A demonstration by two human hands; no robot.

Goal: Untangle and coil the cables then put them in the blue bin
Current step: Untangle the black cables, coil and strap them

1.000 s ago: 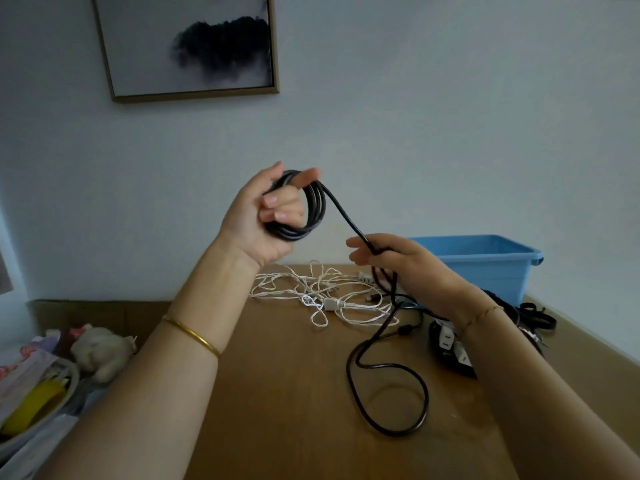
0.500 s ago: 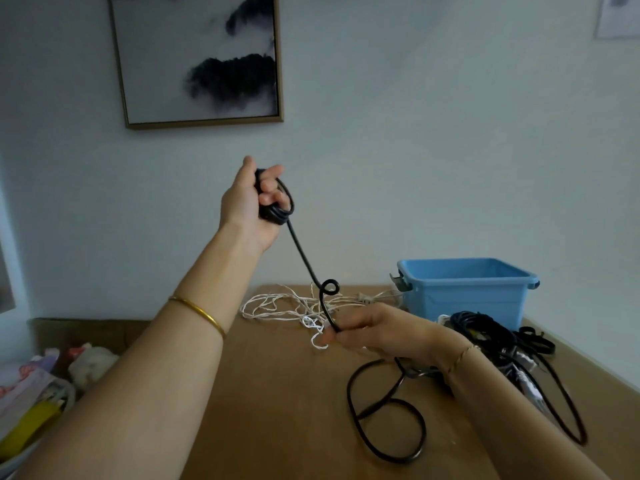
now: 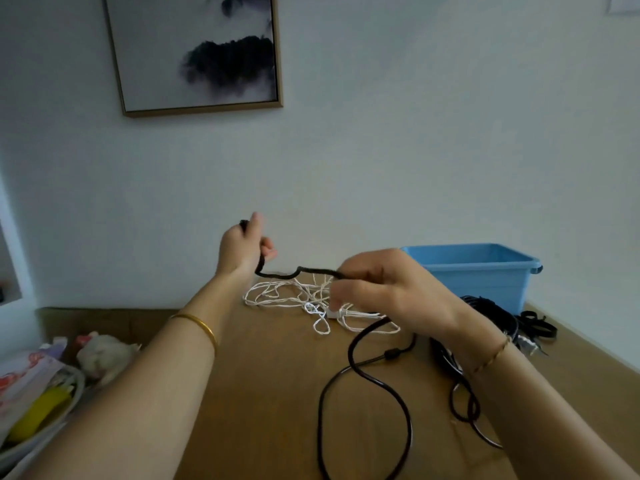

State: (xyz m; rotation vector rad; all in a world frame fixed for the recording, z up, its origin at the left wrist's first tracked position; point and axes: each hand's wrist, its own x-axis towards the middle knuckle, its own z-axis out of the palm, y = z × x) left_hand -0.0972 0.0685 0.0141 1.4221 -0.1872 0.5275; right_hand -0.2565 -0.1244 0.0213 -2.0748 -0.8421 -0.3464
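**Black cable stretched between two hands above a wooden surface**

A framed picture [image 3: 194, 53] with a thin gold-toned frame and a smoky dark blot on pale grey hangs on the plain wall. Below it lies the surface [image 3: 263, 393], smooth brown wood. At its far right stands the blue bin [image 3: 485, 271], a rectangular plastic tub with a rolled rim. Just in front of the bin, a heap of black cables [image 3: 495, 317] lies in loose glossy loops. Near the middle of the far edge, a thin white cable [image 3: 294, 296] lies in a flat, knotted tangle.

The black cable [image 3: 317, 270], round and matte, runs in a short wavy line between the hands. From the right hand it drops to the surface and curls there in a wide S, with a small cylindrical lump partway along.

The left hand [image 3: 242, 251] is raised, its fingers [image 3: 268, 245] clenched round the cable. A dark bit shows above the hand, but how much is gathered inside cannot be told. The right hand [image 3: 388, 289] is lower and nearer the bin, its fingers [image 3: 360, 268] pinching the cable.

At the left edge sits a pale plush toy [image 3: 104, 351]. The left wrist carries a smooth gold bangle [image 3: 197, 323], and the right carries a fine chain bracelet [image 3: 491, 355].
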